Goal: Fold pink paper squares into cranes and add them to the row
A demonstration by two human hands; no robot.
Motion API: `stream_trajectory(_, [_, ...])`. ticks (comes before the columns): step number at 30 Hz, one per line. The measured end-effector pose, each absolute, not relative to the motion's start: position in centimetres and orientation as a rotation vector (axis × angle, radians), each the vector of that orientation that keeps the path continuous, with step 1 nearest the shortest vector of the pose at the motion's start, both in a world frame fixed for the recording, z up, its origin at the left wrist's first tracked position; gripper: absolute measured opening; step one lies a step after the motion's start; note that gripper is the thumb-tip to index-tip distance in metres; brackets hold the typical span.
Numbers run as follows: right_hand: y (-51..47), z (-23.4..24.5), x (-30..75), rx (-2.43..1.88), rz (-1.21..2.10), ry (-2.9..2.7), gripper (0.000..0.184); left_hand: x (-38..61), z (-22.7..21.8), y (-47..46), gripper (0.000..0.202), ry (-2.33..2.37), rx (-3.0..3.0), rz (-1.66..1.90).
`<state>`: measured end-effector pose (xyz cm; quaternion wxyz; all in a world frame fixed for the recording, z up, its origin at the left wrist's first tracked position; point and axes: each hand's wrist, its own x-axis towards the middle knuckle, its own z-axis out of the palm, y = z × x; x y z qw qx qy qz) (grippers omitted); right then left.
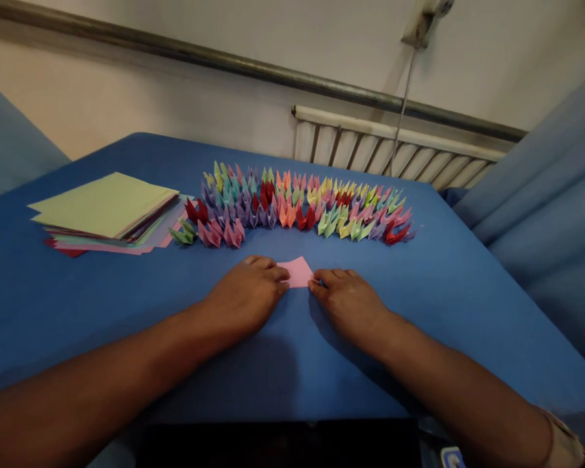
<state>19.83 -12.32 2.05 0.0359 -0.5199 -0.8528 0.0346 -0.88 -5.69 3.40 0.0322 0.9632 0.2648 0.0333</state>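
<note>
A small folded piece of pink paper [299, 273] lies on the blue tabletop [439, 305], between my two hands. My left hand [251, 289] grips its left end, thumb below and fingers above. At the paper's right corner, the thumb and forefinger of my right hand [348, 299] are pinched together on it. Just beyond the paper stand rows of many-coloured folded paper cranes [287, 211]. The paper's parts under my fingers are hidden.
A loose stack of coloured paper sheets [110, 205], pale yellow on top, lies at the left. Behind the table are a radiator [370, 140] and a metal pipe [214, 58] along the wall. Blue curtains [550, 201] hang at the right side.
</note>
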Motion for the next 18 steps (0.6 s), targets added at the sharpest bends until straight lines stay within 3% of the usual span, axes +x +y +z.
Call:
stream_trajectory(12, [-6.7,0.1,20.8,-1.3,0.497,-2.339,0.024,-0.5,3.2,-4.6,0.025,0.739,3.023,0.14])
stream_trajectory(18, [-5.8,-0.5,20.5,-1.334,0.515,-2.281,0.023,-0.7,3.0,-4.3,0.026,0.737,3.086,0.107])
